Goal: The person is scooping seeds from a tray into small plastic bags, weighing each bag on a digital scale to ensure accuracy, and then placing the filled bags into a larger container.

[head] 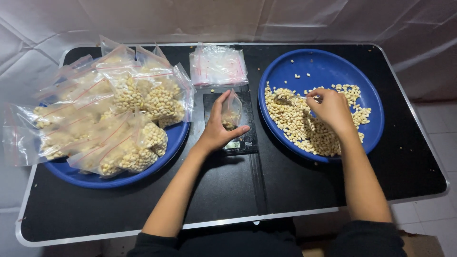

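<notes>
**Bag on the scale, nuts at the right**

While your left hand [220, 129] pinches the small clear bag [232, 111] upright on the black scale [245, 138] mid-counter [228, 200], your right hand [332, 110] pinches nuts [297, 121] in the blue tray [328, 62]; bare counter lies along the near edge.

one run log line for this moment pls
left hand: holds small bag upright on scale | right hand: in peanuts, right blue tray

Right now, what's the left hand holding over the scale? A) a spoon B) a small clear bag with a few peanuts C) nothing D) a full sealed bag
B: the left hand holds a small clear bag, upright on the black scale, with only a few peanuts at its bottom.
</notes>
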